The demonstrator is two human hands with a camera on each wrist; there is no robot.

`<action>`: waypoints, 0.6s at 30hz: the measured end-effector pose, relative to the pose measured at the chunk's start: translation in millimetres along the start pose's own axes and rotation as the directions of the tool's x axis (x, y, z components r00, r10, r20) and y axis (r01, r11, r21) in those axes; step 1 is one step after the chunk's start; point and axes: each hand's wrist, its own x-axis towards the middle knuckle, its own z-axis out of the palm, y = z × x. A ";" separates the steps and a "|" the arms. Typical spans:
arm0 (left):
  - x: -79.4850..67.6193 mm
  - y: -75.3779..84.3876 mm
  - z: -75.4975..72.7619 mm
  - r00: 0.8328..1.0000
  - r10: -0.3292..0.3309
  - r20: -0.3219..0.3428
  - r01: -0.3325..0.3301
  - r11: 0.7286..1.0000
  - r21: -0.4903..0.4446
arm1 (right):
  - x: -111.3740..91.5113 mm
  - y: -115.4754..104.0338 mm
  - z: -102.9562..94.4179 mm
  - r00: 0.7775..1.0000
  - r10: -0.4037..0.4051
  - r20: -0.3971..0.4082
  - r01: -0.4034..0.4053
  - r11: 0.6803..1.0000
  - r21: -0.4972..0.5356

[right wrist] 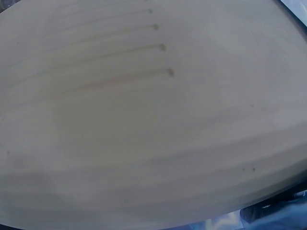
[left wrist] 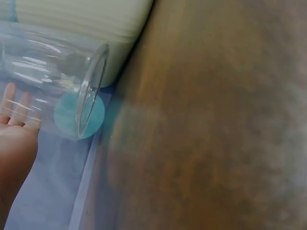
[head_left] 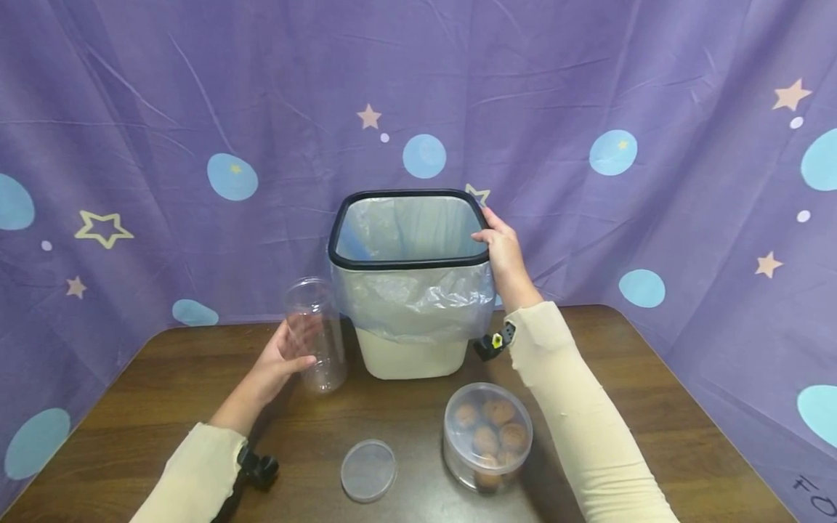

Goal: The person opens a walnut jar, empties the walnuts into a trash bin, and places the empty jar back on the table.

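A cream trash bin (head_left: 412, 359) with a black rim (head_left: 412, 264) stands upright on the table, lined with a translucent bluish bag (head_left: 425, 309) folded over its outside. At the bin's right rim my right hand (head_left: 506, 254) grips, thumb over the edge and fingers outside. My left hand (head_left: 277, 363) holds a clear plastic jar (head_left: 325, 356) close beside the bin's left side, thumb in front and fingers behind. Through the jar's wall (left wrist: 43, 57), those fingers (left wrist: 21, 108) show in the left wrist view. The bin's pale wall (right wrist: 144, 124) fills the right wrist view.
A clear round lid (head_left: 368, 471) lies flat on the brown wooden table (head_left: 301, 450). Right of it sits a lidded clear tub (head_left: 487, 436) holding several brown round pieces, near my right forearm. A purple patterned curtain (head_left: 294, 94) hangs behind the table.
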 end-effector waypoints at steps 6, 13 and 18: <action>-5.2 -6.3 -6.2 0.999 -0.023 0.031 0.022 0.999 0.038 | 0.4 0.3 -0.6 1.000 0.001 0.002 -0.001 1.000 0.009; -9.9 -6.5 -7.9 0.997 -0.072 0.041 0.069 0.995 0.067 | -0.1 0.6 -0.6 1.000 0.006 0.001 -0.006 1.000 0.015; -10.7 -7.1 -8.7 0.997 -0.059 0.057 0.056 0.997 0.048 | 0.1 1.0 -0.3 1.000 0.006 -0.009 -0.006 1.000 0.007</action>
